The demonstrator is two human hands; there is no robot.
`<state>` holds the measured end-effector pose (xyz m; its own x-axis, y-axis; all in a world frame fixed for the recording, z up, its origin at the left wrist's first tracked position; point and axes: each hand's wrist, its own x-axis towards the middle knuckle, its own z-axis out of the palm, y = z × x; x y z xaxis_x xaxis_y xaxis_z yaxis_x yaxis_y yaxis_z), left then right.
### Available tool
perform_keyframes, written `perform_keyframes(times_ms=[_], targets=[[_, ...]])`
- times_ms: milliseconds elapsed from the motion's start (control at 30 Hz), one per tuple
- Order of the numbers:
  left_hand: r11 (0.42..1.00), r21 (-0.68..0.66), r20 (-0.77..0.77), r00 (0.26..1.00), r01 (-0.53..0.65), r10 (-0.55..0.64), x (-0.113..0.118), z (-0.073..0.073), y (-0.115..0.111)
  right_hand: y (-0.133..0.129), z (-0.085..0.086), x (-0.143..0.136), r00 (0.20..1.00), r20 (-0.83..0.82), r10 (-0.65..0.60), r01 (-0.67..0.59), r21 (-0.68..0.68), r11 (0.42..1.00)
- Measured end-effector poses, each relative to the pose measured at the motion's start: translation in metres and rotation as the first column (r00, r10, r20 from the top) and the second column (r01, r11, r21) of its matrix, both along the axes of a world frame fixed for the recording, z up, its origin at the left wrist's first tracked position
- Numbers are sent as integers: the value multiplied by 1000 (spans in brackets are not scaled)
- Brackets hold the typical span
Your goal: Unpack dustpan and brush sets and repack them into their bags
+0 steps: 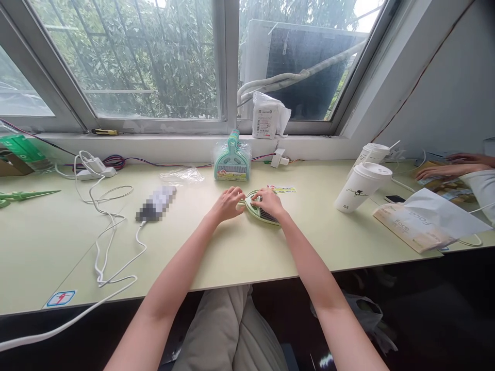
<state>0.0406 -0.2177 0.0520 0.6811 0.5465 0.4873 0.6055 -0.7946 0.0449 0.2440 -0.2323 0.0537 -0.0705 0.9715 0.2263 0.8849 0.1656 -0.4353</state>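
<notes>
Both bare hands of a seated person are bent over a green dustpan (254, 210) lying flat on a pale yellow-green table (240, 257). The left hand (228, 203) is half curled at the handle end, the right hand (269, 202) bent over the broad head; whether either has a firm grip, one cannot tell. Just beyond the dustpan is a printed card (284, 189); farther back and slightly left of it stands a stack of similar dustpans (232, 154) in clear plastic. Left of the dustpan lie a blurred-out object (157, 202) on a white cable (112, 221), a crumpled clear wrapper (183, 175) and a power strip (96, 173). To its right stand two white lidded cups (348, 196) and, farther right, a tissue pack (410, 229); far to its right, another person's hands (436, 170) rest at the table. Beyond the dustpan, a white package (266, 118) sits at a metal-framed window (135, 67), greenery outside. The dustpan itself is light green with a rounded outline, a row of dark bristles showing beneath the right hand, its handle side toward the left.
</notes>
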Motion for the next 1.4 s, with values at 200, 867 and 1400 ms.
perform_keyframes(times_ms=[200, 867, 1400], targets=[[994, 108, -185, 983, 14, 7, -16, -12, 17, 4, -5, -2, 993, -63, 95, -94, 21, 995], [819, -559, 613, 731, 132, 300, 17, -13, 9, 8, -9, -20, 944, -266, -195, 232, 118, 965], [484, -705, 690, 347, 517, 635, -12, -15, 31, 28, -38, 46, 950, -20, -310, 309, -32, 950]])
